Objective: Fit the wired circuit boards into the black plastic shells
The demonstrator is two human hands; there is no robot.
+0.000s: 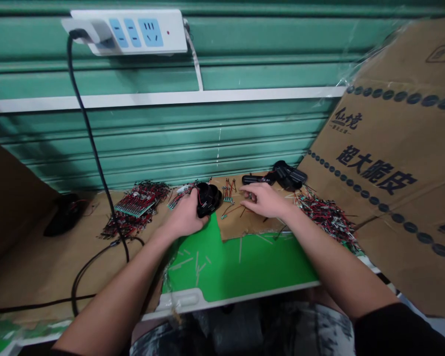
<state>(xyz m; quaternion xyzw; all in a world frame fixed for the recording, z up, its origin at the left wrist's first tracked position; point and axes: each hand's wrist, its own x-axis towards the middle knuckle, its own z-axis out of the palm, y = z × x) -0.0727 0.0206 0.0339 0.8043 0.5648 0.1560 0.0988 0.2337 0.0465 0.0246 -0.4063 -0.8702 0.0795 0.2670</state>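
My left hand is closed around a black plastic part with rounded sections, held at the edge of the cardboard sheet. My right hand hovers over that cardboard, its thumb and fingers apart, with nothing visible between them. Between the hands lies a short row of small circuit boards with red and black wires. One loose wired board rests just below the row. Behind my right hand are more black plastic parts, one of them tube-like.
Heaps of wired boards lie left and right. A black cable hangs from the power strip across the left side. A printed cardboard panel stands at right. Thin white strips lie on the green tabletop.
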